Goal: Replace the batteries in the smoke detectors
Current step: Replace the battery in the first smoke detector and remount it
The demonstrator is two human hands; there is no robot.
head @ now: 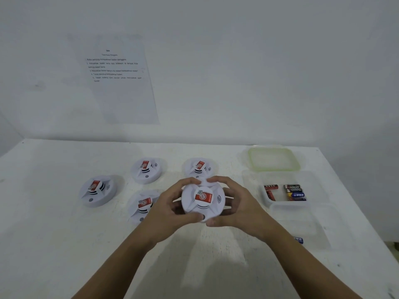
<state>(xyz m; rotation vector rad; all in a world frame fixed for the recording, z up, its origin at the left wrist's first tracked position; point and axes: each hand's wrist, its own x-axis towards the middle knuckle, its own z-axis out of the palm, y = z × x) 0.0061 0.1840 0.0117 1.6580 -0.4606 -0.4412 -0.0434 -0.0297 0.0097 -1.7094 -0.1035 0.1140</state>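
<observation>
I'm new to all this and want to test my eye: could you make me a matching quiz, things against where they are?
Things:
1. held smoke detector
2. batteries
3. green-rimmed lid
4. instruction sheet

Places:
A. on the wall
B. between both hands
C. inside the clear container
D. flat on the table, behind the container

Pairs: 1-B, 2-C, 3-D, 4-A
</observation>
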